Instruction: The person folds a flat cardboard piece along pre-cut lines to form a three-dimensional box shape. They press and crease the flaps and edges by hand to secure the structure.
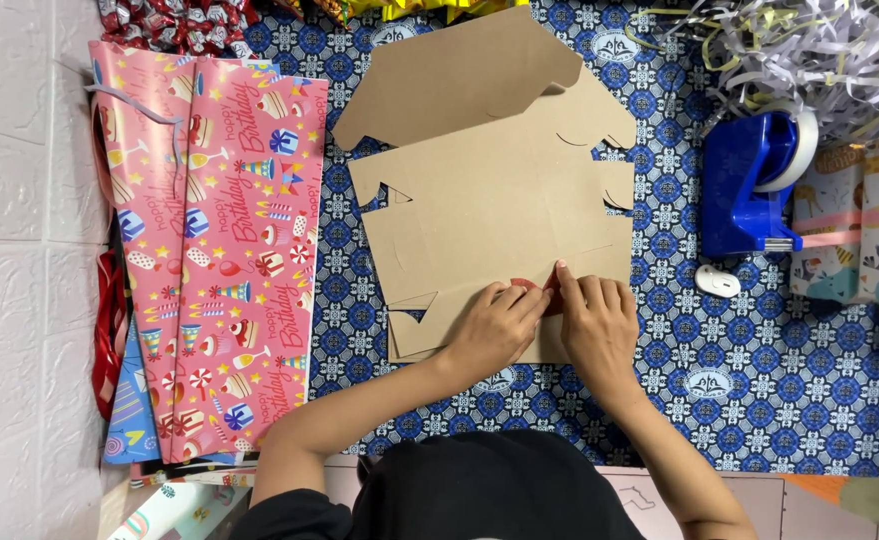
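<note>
Lying flat at the middle of the blue patterned tablecloth (759,370), an unfolded brown cardboard box blank (499,190) is seen with its flaps spread open. A small red round sticker (529,285) is located on the near edge of the box blank, partly covered by fingers. The left hand (494,328) is laid palm down on the near part of the box blank, and its fingertips are pressed against the sticker. The right hand (597,325) is placed just beside the left hand, also resting on the cardboard, with its index fingertip touching the sticker from the right. Neither hand is closed around anything; both are held flat, fingers extended and close together, pressing on the sticker and the cardboard.

To the left of the box blank, a pink gift bag (214,250) printed with cakes and party hats is laid flat. Further bags and red ribbon are partly hidden beneath it. To the right of the box blank, a blue tape dispenser (749,190) is stood upright, and a small white object (717,281) is found just in front of it. Beyond the dispenser, a heap of shredded paper strips (809,50) is piled. Animal-print wrapping paper (859,240) is positioned right of the dispenser.
</note>
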